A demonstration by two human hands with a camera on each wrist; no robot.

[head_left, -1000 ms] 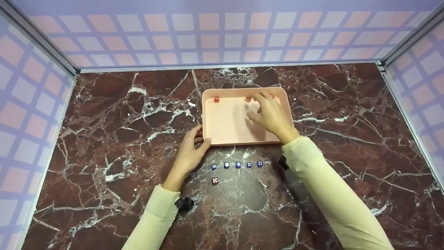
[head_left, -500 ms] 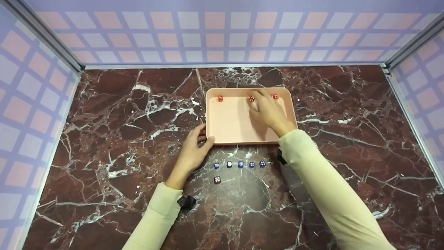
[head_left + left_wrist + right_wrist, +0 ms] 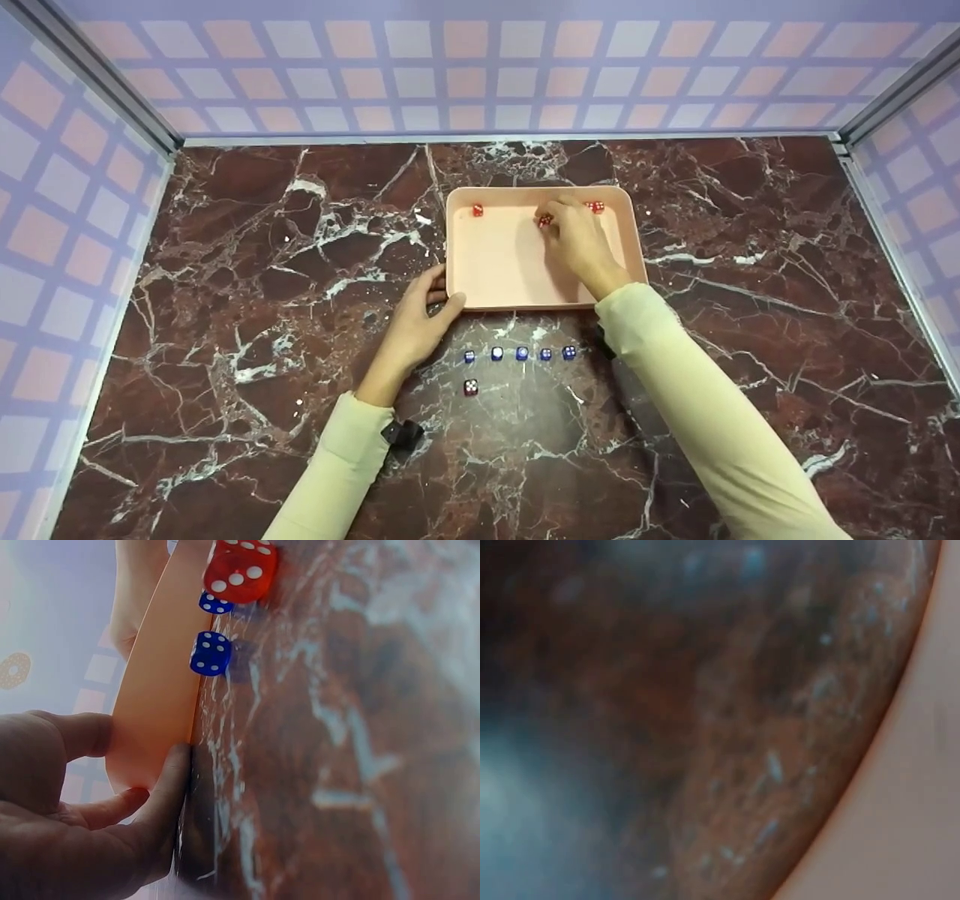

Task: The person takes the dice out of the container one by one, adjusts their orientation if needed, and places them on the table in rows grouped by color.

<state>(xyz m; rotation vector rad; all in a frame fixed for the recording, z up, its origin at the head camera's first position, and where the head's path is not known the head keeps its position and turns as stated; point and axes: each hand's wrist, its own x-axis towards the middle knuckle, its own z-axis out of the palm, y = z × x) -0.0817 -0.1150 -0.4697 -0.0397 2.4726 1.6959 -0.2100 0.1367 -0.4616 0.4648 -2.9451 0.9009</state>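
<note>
A shallow peach tray (image 3: 495,262) lies on the marble-patterned table. My right hand (image 3: 581,241) reaches inside it and pinches a red die (image 3: 545,221) between thumb and fingers, which partly cover it. Another red die (image 3: 478,211) sits near the back left of the tray. To the right of that hand, by the back wall, more red shows as a die (image 3: 598,207), partly hidden. At the front left corner, my left hand (image 3: 416,322) grips the tray, thumb and fingers on either side of the corner, as the left wrist view also shows.
Several blue dice (image 3: 522,353) stand in a row in front of the tray. Below the row's left end is a single red die (image 3: 470,387). Patterned panels (image 3: 480,75) enclose the table (image 3: 262,225) at the back and sides. The right wrist view is blurred.
My right hand's fingers have come together on a red die and drawn it slightly toward the front of the tray. The left hand stays at the corner. The head view has shifted slightly.
</note>
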